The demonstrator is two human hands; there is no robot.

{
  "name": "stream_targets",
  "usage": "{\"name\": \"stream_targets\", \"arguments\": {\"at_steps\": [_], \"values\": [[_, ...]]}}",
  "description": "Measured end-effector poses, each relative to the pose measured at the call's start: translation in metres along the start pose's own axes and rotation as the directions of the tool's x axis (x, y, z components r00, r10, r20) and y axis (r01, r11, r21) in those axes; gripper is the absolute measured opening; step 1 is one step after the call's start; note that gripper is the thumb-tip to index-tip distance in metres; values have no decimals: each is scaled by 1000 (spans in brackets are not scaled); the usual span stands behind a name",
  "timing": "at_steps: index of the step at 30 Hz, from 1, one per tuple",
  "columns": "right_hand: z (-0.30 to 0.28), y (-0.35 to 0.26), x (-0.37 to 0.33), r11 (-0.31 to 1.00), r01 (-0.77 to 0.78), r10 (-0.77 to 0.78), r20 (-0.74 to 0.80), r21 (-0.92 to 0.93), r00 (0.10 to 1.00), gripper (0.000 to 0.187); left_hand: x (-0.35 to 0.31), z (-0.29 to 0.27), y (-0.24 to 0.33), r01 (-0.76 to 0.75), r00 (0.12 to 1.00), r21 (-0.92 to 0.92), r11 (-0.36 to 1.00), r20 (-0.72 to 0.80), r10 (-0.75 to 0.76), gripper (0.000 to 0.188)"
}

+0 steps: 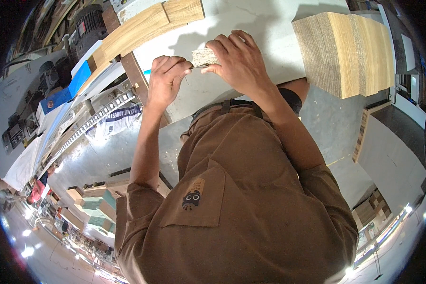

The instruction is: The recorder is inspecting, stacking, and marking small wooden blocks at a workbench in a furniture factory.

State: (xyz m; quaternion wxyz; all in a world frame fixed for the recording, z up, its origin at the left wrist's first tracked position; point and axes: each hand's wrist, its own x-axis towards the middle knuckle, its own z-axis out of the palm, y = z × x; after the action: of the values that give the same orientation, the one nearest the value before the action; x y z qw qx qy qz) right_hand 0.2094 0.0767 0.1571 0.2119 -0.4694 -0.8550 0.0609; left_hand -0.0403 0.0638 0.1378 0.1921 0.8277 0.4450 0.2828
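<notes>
My right hand point(239, 61) is closed on a small piece of chipboard point(204, 57), its speckled edge facing up, held between thumb and fingers over the white worktop point(274, 52). Close to the chipboard's left end, my left hand point(165, 78) is pinched shut, thumb against fingertips. A thin dark sliver shows at those fingertips, too small to name. Between the right thumb and the chipboard lies a narrow dark edge that I cannot make out.
At the right stands a stack of wood-grain panels point(343, 54). A long wood-grain board point(146, 28) lies along the far left, near a dark motor point(90, 23). A white sack point(113, 124) sits on the floor to the left. Far off at left is another person point(37, 189).
</notes>
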Motion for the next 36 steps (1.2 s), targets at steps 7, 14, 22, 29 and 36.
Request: {"name": "stream_targets", "arguments": {"at_steps": [7, 14, 22, 29, 36], "values": [[-1, 0, 2, 1000, -10, 10, -44, 3, 999, 65, -2, 0, -2, 48, 991, -110, 993, -122, -61, 14], [-2, -2, 0, 1000, 4, -4, -34, 5, 999, 60, -13, 28, 3, 297, 857, -789, 538, -28, -515, 26], [-12, -5, 3, 999, -30, 28, 57, 32, 998, 53, -20, 41, 11, 312, 839, -768, 559, -54, -541, 24], [-16, -5, 4, 998, -39, 36, 74, 44, 997, 48, -23, 41, 9, 369, 804, -717, 591, -73, -590, 27], [-18, -2, 3, 998, -21, 14, 108, 60, 994, 48, -24, 42, 8, 330, 855, -600, 728, -137, -500, 29]]}}
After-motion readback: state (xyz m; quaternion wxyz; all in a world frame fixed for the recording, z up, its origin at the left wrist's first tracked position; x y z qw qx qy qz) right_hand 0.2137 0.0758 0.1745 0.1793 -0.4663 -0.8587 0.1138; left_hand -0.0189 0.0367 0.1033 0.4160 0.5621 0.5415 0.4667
